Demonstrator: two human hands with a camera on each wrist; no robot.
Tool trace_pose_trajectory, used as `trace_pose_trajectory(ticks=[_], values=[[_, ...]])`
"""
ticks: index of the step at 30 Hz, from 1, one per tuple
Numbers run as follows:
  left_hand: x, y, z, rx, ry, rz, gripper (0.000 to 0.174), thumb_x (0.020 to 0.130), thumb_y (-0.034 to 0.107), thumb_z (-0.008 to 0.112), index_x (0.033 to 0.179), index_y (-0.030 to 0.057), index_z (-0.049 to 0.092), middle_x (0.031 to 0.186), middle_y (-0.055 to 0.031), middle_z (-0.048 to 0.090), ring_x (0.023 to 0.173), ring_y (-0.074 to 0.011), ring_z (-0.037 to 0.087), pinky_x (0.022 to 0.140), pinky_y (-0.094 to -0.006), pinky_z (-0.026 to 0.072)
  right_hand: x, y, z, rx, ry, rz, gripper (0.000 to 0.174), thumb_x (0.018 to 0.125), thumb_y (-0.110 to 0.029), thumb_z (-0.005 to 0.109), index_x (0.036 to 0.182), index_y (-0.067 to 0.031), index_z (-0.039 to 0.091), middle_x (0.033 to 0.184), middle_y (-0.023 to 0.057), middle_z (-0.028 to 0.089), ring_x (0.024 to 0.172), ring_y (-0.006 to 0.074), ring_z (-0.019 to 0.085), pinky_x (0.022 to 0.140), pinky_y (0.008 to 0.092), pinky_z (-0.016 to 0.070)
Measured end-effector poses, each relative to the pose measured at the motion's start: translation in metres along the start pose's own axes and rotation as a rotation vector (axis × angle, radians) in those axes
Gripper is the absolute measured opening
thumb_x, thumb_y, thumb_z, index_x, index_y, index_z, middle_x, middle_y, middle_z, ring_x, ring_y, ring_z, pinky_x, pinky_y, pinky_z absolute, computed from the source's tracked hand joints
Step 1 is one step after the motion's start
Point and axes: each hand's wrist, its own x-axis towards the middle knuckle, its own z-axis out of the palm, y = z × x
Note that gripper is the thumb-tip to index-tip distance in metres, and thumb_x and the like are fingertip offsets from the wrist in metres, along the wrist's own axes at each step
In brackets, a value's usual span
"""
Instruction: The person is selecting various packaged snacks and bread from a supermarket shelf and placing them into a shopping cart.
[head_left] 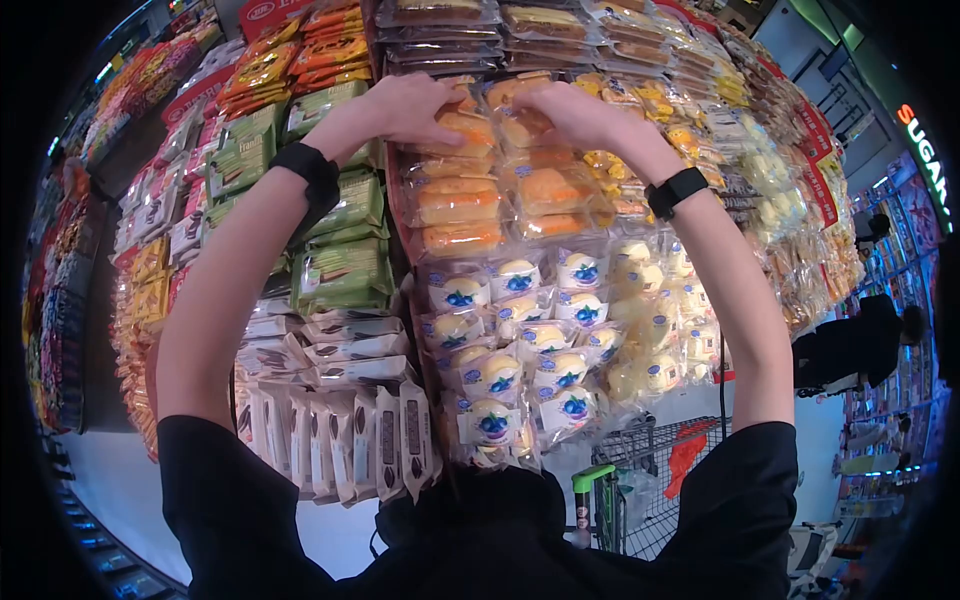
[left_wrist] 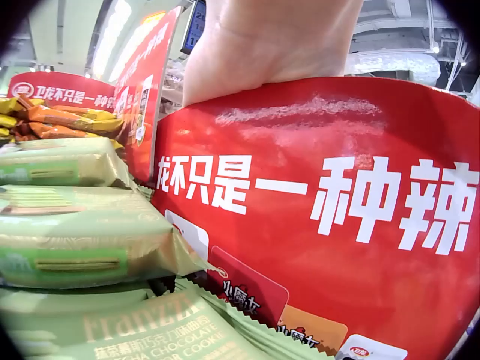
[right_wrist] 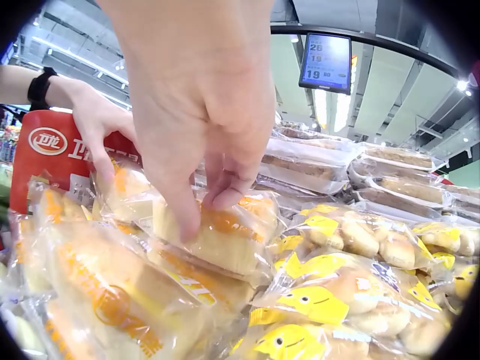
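Note:
Packaged bread loaves in see-through wrappers with orange print lie in rows in the middle of the display. At the back of these rows my left hand grips one bread pack, its thumb on the near side. To its right, my right hand pinches another bread pack between thumb and fingers, shown closely in the right wrist view. There the left hand also reaches down onto its pack beside the red sign. In the left wrist view only the left wrist's underside shows above the red sign board.
Green cookie packs and white packs fill the left section behind a red divider. Blueberry-printed cakes lie nearer me, yellow-printed bun bags to the right. A shopping cart stands at lower right; a person is beyond.

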Motion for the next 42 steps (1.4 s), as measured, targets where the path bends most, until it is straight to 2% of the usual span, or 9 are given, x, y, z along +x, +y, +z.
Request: trace_pose_trajectory(ticks=[2, 5, 9, 12, 15, 19, 20, 27, 42], values=[[0.000, -0.005, 0.004, -0.019, 0.099, 0.120, 0.081, 0.080, 0.061, 0.068, 0.141, 0.0105, 0.056, 0.143, -0.0190, 0.052, 0.132, -0.0343, 0.050, 0.107, -0.0438, 0.0435, -0.003, 0.003, -0.001, 0.000, -0.021, 0.034, 0.054, 0.074, -0.006, 0.079, 0.125, -0.0045, 0.061, 0.095, 0.0142, 0.069, 0.090, 0.0331, 0.067, 0.078, 0.0414, 0.0539], [-0.002, 0.003, -0.009, -0.091, -0.005, 0.101, 0.076, 0.078, 0.054, 0.074, 0.137, 0.0093, 0.059, 0.146, -0.0189, 0.051, 0.134, -0.0340, 0.048, 0.110, -0.0433, 0.0408, -0.014, -0.007, -0.015, 0.140, -0.073, 0.153, 0.056, 0.076, -0.011, 0.079, 0.129, -0.0048, 0.060, 0.100, 0.0141, 0.069, 0.087, 0.0279, 0.068, 0.075, 0.0380, 0.0542], [-0.004, -0.003, 0.005, -0.170, 0.261, 0.224, 0.065, 0.079, 0.051, 0.077, 0.123, 0.0046, 0.067, 0.121, -0.0166, 0.062, 0.119, -0.0329, 0.056, 0.104, -0.0416, 0.0446, -0.038, -0.014, -0.034, 0.249, 0.023, 0.274, 0.050, 0.081, -0.015, 0.077, 0.128, -0.0065, 0.063, 0.097, 0.0114, 0.070, 0.085, 0.0233, 0.068, 0.074, 0.0364, 0.0542], [0.003, -0.003, 0.001, -0.306, 0.158, 0.176, 0.056, 0.079, 0.050, 0.078, 0.108, 0.0017, 0.072, 0.100, -0.0135, 0.064, 0.103, -0.0300, 0.061, 0.093, -0.0400, 0.0479, -0.055, -0.018, -0.036, 0.153, 0.091, 0.244, 0.043, 0.084, -0.017, 0.075, 0.125, -0.0059, 0.064, 0.097, 0.0119, 0.070, 0.086, 0.0235, 0.068, 0.076, 0.0356, 0.0543], [0.000, -0.007, 0.004, -0.287, 0.256, 0.258, 0.049, 0.080, 0.046, 0.078, 0.097, 0.0009, 0.072, 0.090, -0.0119, 0.064, 0.092, -0.0279, 0.060, 0.085, -0.0389, 0.0485, -0.063, -0.032, -0.029, 0.127, 0.094, 0.223, 0.039, 0.087, -0.019, 0.074, 0.122, -0.0049, 0.065, 0.103, 0.0131, 0.070, 0.088, 0.0244, 0.068, 0.078, 0.0358, 0.0544], [0.001, -0.008, 0.002, -0.267, 0.202, 0.224, 0.048, 0.080, 0.046, 0.078, 0.094, 0.0008, 0.069, 0.091, -0.0122, 0.064, 0.091, -0.0281, 0.060, 0.084, -0.0388, 0.0486, -0.069, -0.057, -0.021, 0.110, 0.099, 0.106, 0.039, 0.088, -0.023, 0.074, 0.120, -0.0040, 0.065, 0.110, 0.0145, 0.068, 0.095, 0.0292, 0.067, 0.082, 0.0387, 0.0544], [0.001, -0.008, 0.002, -0.257, 0.198, 0.208, 0.048, 0.080, 0.045, 0.078, 0.094, 0.0006, 0.068, 0.091, -0.0122, 0.063, 0.091, -0.0282, 0.060, 0.085, -0.0388, 0.0486, -0.070, -0.065, -0.019, 0.073, 0.111, 0.114, 0.039, 0.084, -0.020, 0.076, 0.117, -0.0028, 0.064, 0.109, 0.0144, 0.067, 0.101, 0.0378, 0.063, 0.085, 0.0441, 0.0535], [0.001, -0.008, 0.004, -0.260, 0.185, 0.176, 0.048, 0.080, 0.044, 0.076, 0.097, 0.0012, 0.066, 0.093, -0.0119, 0.063, 0.094, -0.0293, 0.059, 0.087, -0.0399, 0.0478, -0.077, -0.079, -0.003, -0.019, 0.004, 0.111, 0.046, 0.079, -0.016, 0.078, 0.121, -0.0051, 0.063, 0.114, 0.0116, 0.066, 0.109, 0.0337, 0.062, 0.091, 0.0433, 0.0523], [0.000, -0.005, 0.008, -0.248, 0.260, 0.136, 0.048, 0.077, 0.044, 0.076, 0.097, 0.0015, 0.067, 0.095, -0.0136, 0.066, 0.096, -0.0313, 0.062, 0.087, -0.0411, 0.0508, -0.086, -0.073, 0.027, -0.017, 0.146, 0.064, 0.045, 0.083, -0.014, 0.074, 0.126, -0.0054, 0.061, 0.125, 0.0100, 0.062, 0.118, 0.0307, 0.057, 0.095, 0.0412, 0.0514]])
